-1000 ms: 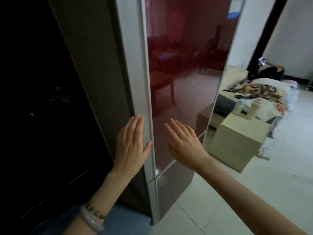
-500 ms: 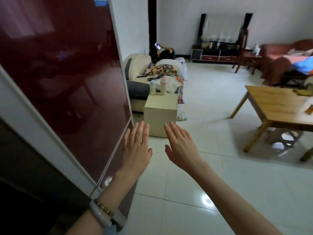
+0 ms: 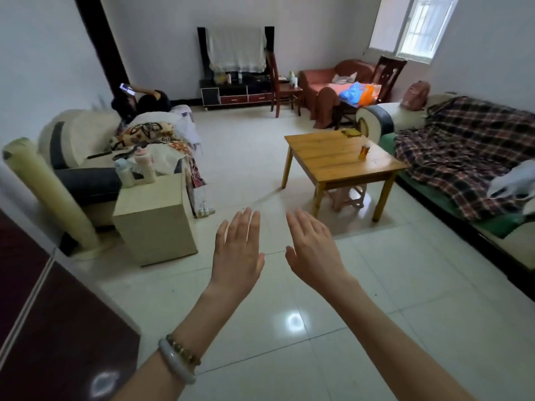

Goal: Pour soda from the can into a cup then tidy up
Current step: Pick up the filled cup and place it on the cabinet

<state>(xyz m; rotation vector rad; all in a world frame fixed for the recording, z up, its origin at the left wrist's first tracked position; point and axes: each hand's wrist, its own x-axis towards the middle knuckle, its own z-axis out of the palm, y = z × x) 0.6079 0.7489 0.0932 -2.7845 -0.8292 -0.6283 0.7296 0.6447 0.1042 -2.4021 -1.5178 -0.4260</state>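
The pale tiled floor point(image 3: 376, 285) filled most of the view. A long sofa point(image 3: 388, 117) under a plaid blanket point(image 3: 463, 151) ran along the right wall, and a low wooden worktop point(image 3: 333, 166) stood just beside it, presumably so that someone seated could reach it. A beige cube cabinet point(image 3: 153, 224) stood at the left with two bottles point(image 3: 144, 167) on top. Both hands hovered over the floor, backs up and touching nothing. The left hand point(image 3: 236, 256), bracelets point(image 3: 179, 360) at its wrist, and the right hand point(image 3: 314, 253) each had an open grip, fingers straight and empty. A small amber vessel point(image 3: 365, 151) stood upright on the worktop, well apart from both hands. It was too small to tell whether it was the can or the cup, so I judged pouring not yet begun.
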